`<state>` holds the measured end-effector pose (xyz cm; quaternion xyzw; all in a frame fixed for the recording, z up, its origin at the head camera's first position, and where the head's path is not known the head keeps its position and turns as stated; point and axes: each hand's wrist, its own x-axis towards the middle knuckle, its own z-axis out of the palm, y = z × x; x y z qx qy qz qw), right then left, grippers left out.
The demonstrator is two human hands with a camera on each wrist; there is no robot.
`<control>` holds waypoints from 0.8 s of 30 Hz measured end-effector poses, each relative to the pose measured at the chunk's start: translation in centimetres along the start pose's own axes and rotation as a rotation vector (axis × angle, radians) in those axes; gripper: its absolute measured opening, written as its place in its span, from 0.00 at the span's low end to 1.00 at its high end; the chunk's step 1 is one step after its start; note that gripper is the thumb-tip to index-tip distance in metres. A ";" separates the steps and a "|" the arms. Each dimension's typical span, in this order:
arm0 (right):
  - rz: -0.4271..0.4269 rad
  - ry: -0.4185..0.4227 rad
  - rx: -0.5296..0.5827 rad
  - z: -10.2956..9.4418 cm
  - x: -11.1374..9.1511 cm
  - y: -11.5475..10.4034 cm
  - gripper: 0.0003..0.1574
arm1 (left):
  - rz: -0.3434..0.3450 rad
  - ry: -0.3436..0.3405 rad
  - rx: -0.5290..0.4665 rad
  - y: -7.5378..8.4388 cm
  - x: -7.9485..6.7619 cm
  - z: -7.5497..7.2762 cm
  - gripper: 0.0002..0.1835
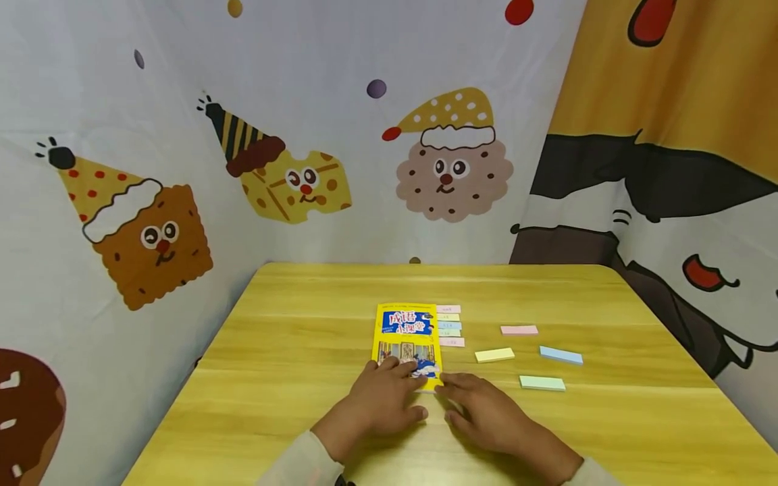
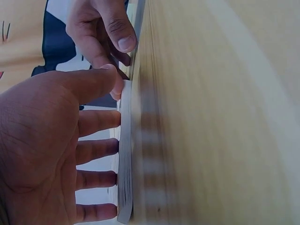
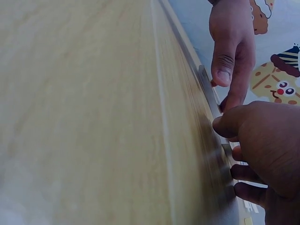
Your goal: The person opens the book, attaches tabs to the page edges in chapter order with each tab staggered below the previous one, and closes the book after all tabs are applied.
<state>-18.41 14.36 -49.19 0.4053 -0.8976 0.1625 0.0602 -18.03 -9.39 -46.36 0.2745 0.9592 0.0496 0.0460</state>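
A yellow book (image 1: 404,329) with a blue title panel lies closed on the table. Colored sticky tabs (image 1: 450,325) stick out from its right edge. My left hand (image 1: 389,398) rests on the lower cover, and the left wrist view shows its straight, spread fingers on the book (image 2: 125,154) above the page edges. At the book's lower right corner is my right hand (image 1: 486,412), its fingertips at the edge. In the right wrist view its fingers (image 3: 248,173) are lightly bent, with nothing visibly gripped.
Right of the book lie a pink sticky-note pad (image 1: 519,330), a yellow pad (image 1: 494,355), a blue pad (image 1: 561,355) and a green pad (image 1: 542,383). The wooden table (image 1: 292,324) meets a cartoon-printed curtain (image 1: 365,236) behind and at both sides.
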 end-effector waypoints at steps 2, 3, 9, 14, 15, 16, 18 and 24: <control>-0.001 0.003 0.003 0.1 -0.1 -0.1 0.26 | 0.000 -0.001 -0.003 0.0 -0.2 0.0 0.32; -0.001 0.001 0.006 0.1 -0.1 -0.2 0.26 | 0.002 -0.005 -0.001 0.0 -0.3 0.0 0.32; 0.001 -0.011 -0.009 0.2 -0.4 -0.8 0.26 | 0.016 -0.020 0.008 0.0 -0.8 -0.2 0.31; -0.010 -0.010 -0.013 0.1 -0.2 -0.8 0.26 | 0.006 -0.009 -0.004 -0.2 -0.8 -0.4 0.29; -0.016 -0.014 -0.011 0.1 -0.2 -0.9 0.26 | 0.006 0.000 -0.007 -0.3 -0.8 -0.4 0.28; -0.020 -0.020 -0.008 0.1 -0.2 -0.9 0.26 | 0.006 0.011 -0.008 -0.5 -0.8 -0.4 0.27; -0.030 -0.027 -0.003 0.0 -0.1 -0.9 0.26 | 0.010 0.037 -0.018 -0.8 -0.8 -0.4 0.25; -0.023 -0.009 -0.008 -0.6 -0.3 -0.9 0.30 | 0.049 0.140 -0.034 -1.8 -1.0 -1.2 0.19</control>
